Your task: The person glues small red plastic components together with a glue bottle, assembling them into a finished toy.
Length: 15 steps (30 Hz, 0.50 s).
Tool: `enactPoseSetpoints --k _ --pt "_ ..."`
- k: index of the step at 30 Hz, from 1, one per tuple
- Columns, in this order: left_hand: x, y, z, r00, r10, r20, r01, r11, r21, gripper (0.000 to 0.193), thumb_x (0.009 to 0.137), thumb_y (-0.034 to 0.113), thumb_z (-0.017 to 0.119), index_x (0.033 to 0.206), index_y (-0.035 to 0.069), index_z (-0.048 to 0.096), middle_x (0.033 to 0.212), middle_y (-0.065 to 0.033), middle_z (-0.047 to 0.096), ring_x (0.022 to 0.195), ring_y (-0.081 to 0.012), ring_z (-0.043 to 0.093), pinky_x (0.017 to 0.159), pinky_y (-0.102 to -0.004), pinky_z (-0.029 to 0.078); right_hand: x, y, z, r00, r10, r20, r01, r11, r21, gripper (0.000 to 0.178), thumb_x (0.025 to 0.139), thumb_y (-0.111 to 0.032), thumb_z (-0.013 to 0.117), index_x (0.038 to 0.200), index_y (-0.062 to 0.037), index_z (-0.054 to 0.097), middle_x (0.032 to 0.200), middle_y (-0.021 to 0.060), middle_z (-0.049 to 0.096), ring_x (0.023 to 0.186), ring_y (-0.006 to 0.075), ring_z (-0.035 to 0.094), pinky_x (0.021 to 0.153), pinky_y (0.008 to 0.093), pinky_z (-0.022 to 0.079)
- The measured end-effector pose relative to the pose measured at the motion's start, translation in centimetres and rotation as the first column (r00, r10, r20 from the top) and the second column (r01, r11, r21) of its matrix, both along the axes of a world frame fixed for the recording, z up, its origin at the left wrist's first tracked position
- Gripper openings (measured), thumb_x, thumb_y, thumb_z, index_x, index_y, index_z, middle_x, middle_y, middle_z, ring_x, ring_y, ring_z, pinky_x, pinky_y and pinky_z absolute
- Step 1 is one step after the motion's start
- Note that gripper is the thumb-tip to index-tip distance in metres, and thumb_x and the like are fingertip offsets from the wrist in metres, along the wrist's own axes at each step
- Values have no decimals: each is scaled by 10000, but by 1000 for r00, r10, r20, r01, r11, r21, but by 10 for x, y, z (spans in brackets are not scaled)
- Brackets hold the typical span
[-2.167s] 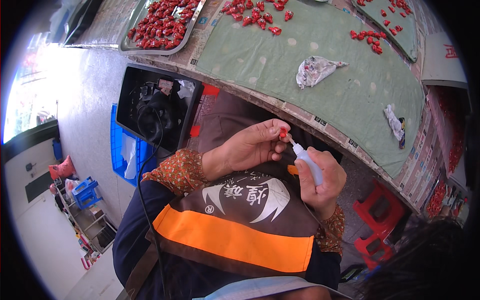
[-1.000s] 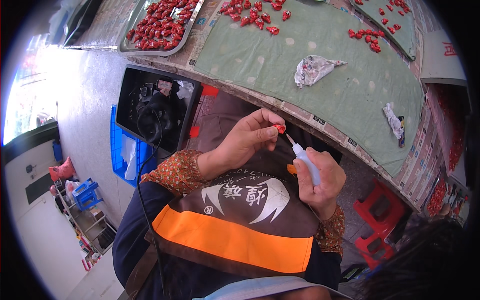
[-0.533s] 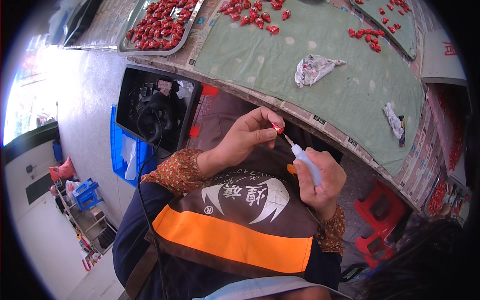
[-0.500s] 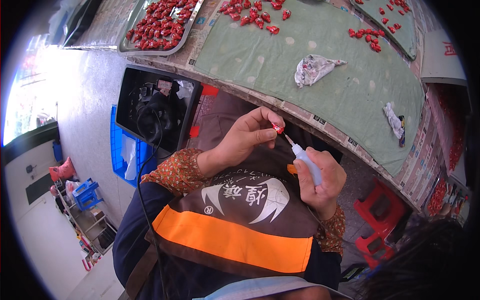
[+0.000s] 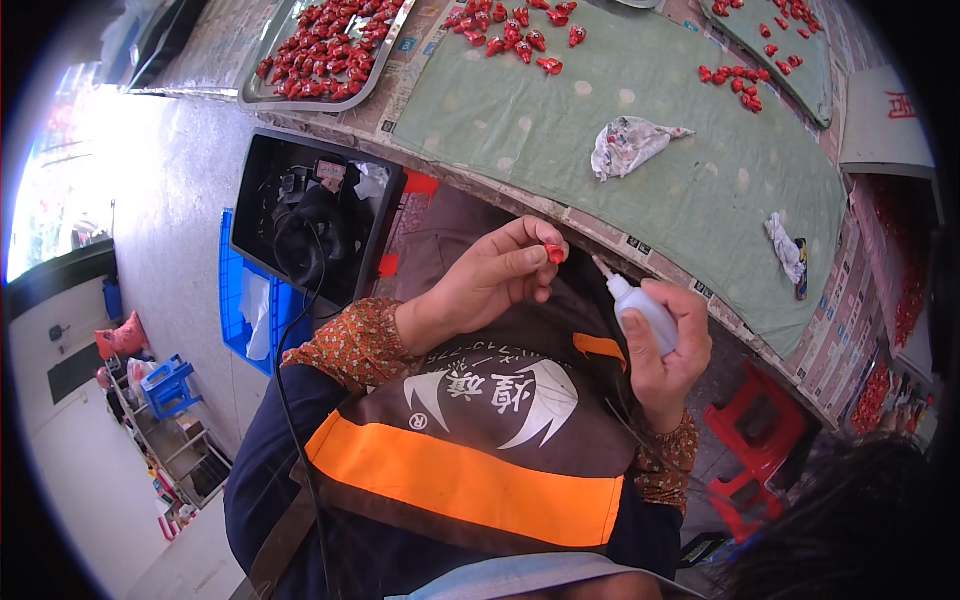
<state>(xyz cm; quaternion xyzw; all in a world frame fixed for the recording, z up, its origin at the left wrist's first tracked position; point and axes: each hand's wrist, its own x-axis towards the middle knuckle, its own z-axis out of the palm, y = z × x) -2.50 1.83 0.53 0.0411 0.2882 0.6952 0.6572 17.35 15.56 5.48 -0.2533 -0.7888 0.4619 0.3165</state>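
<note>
Between the thumb and fingertips of my left hand (image 5: pixel 500 265) is a small red figurine (image 5: pixel 554 254), held over my lap near the table edge. My right hand (image 5: pixel 668 350) is wrapped round a pale squeeze bottle (image 5: pixel 640 308) with a thin nozzle. The nozzle tip points up and left toward the figurine, a short gap away. On the green cloth (image 5: pixel 520 120) lie several more red figurines (image 5: pixel 520 40), a crumpled white tissue (image 5: pixel 632 146) and another rolled tissue (image 5: pixel 783 246) beside a small dark tube.
A metal tray (image 5: pixel 345 100) full of red pieces stands on the table's left. Below it are a black bin (image 5: pixel 345 280) with cables and a blue crate (image 5: pixel 236 325). Red stools (image 5: pixel 755 420) stand under the table at right. A cable hangs past my left arm.
My right hand has drawn the bottle away to the right, so its nozzle is now farther from the figurine. The left fingers have turned the figurine slightly.
</note>
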Motion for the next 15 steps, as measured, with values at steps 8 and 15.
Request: enactPoseSetpoints --k 8,15 --pt "0 1 5 994 -42 105 43 999 -1 176 1071 251 545 1179 113 554 1031 -13 514 883 -116 522 776 -281 474 -26 40 -6 997 -72 7 72 983 -168 329 873 -98 812 1149 -18 652 980 88 697 816 142 647 731 276 524" --pt "-2 3 7 994 -45 99 44 999 7 189 1066 259 561 1178 109 587 1044 9 572 855 -86 528 768 -268 494 -51 69 -13 994 -71 88 37 940 340 315 864 -84 784 1153 -36 667 976 95 675 838 268 582 745 380 483"
